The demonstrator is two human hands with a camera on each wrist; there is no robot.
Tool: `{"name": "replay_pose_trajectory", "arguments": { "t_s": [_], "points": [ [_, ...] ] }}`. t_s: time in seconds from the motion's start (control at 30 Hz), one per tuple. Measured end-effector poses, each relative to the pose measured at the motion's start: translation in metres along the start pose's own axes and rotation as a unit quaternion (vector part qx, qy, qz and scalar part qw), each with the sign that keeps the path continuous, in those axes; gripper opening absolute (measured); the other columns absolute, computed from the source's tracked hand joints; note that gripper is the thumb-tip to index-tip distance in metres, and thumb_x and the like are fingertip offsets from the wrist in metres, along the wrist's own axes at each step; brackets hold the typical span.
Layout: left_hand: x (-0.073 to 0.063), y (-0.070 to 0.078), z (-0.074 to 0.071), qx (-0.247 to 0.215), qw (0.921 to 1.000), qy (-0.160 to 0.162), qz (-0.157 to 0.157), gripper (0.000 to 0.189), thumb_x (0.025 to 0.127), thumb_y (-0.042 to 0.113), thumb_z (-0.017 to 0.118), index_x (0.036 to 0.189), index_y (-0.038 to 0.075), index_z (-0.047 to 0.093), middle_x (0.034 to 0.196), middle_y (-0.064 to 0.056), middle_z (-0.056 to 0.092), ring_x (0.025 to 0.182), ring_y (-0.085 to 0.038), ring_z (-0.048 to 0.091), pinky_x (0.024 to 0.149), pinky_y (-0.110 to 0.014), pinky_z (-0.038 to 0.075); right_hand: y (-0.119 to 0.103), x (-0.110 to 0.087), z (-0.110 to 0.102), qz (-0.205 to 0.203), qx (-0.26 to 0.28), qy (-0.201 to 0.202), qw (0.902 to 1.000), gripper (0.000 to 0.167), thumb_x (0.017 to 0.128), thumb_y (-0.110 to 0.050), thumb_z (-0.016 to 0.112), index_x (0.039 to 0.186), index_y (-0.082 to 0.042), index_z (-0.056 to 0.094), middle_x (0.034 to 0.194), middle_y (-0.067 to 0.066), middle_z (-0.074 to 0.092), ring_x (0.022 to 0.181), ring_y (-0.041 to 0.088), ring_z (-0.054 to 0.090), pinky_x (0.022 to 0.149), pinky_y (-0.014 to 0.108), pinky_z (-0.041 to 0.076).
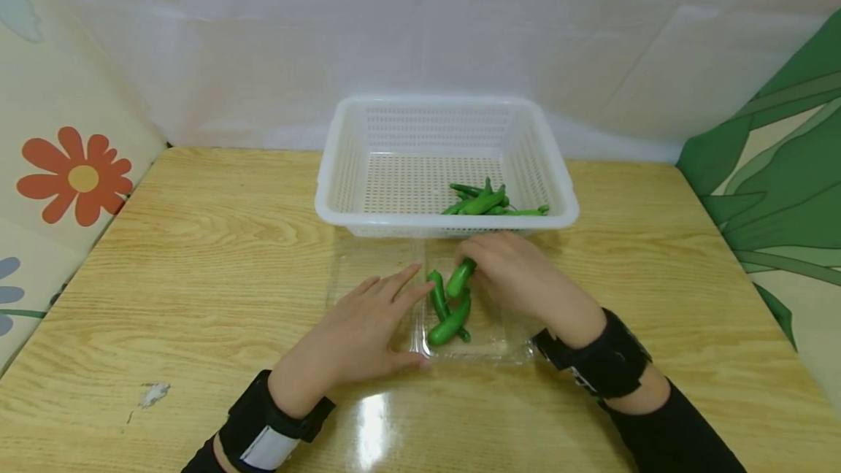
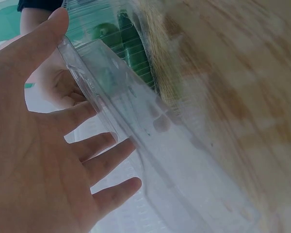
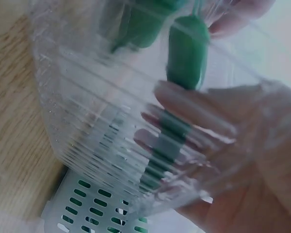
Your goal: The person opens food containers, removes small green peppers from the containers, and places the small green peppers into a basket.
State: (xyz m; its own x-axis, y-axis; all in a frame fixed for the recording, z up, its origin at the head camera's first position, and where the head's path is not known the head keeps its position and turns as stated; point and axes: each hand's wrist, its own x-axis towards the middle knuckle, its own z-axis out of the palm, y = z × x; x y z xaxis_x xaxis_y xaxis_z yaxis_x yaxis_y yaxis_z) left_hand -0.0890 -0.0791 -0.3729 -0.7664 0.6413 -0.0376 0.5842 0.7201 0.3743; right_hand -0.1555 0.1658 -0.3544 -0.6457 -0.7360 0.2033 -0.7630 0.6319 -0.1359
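My right hand (image 1: pixel 522 276) pinches a green chili pepper (image 1: pixel 460 279) over the right half of a clear plastic clamshell box (image 1: pixel 493 327). In the right wrist view, the held pepper (image 3: pixel 186 53) shows through the box's ribbed wall, with fingers curled round its lower part. Several other green peppers (image 1: pixel 450 327) lie crossed in that half. My left hand (image 1: pixel 364 331) lies over the box's other half (image 1: pixel 351 265), its fingers spread and straight. In the left wrist view, the left hand's fingertips (image 2: pixel 128 145) meet the clear plastic edge (image 2: pixel 111 119), and nothing is gripped.
Behind the box stands a white perforated basket (image 1: pixel 447 221), with more green peppers (image 1: pixel 485 201) heaped in its front right part. The wooden table (image 1: pixel 223 239) extends to both sides. White cloth (image 1: pixel 263 57) hangs behind, and patterned panels (image 1: pixel 782 188) flank the table.
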Motion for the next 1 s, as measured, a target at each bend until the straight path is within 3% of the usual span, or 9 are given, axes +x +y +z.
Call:
{"name": "replay_pose_trajectory", "arguments": {
  "t_s": [0.1, 0.37, 1.0],
  "points": [
    [0.000, 0.000, 0.000, -0.001, 1.0000, 0.000, 0.000, 0.097, 0.081, 0.065, 0.069, 0.157, 0.018, 0.030, 0.164, -0.010, 0.017, 0.144, -0.029, 0.032, 0.117, -0.050, 0.025, 0.000, 0.000, -0.001, 0.004, 0.004, 0.014, 0.9999, 0.026, 0.078, 0.011, 0.075, 0.096, -0.007, 0.070, 0.094, 0.004, 0.070, 0.088, 0.024, 0.067, 0.086, 0.041, 0.056],
    [0.000, 0.000, 0.000, -0.001, 1.0000, 0.003, -0.001, 0.097, 0.081, 0.065, 0.069, 0.157, 0.018, 0.030, 0.164, -0.010, 0.017, 0.143, -0.030, 0.032, 0.117, -0.051, 0.026, -0.001, 0.000, -0.003, 0.002, -0.006, 0.024, 0.9997, 0.023, 0.079, 0.007, 0.077, 0.096, -0.007, 0.070, 0.094, 0.003, 0.071, 0.088, 0.024, 0.068, 0.085, 0.041, 0.056],
    [0.000, 0.000, 0.001, 0.011, 0.9999, 0.005, 0.004, 0.097, 0.081, 0.066, 0.068, 0.156, 0.017, 0.031, 0.164, -0.010, 0.019, 0.142, -0.029, 0.034, 0.116, -0.050, 0.027, -0.014, -0.006, -0.013, -0.002, -0.029, -0.003, 0.9996, 0.024, 0.079, 0.004, 0.078, 0.094, -0.010, 0.068, 0.095, 0.004, 0.071, 0.088, 0.023, 0.067, 0.084, 0.041, 0.055]
  ]
}}
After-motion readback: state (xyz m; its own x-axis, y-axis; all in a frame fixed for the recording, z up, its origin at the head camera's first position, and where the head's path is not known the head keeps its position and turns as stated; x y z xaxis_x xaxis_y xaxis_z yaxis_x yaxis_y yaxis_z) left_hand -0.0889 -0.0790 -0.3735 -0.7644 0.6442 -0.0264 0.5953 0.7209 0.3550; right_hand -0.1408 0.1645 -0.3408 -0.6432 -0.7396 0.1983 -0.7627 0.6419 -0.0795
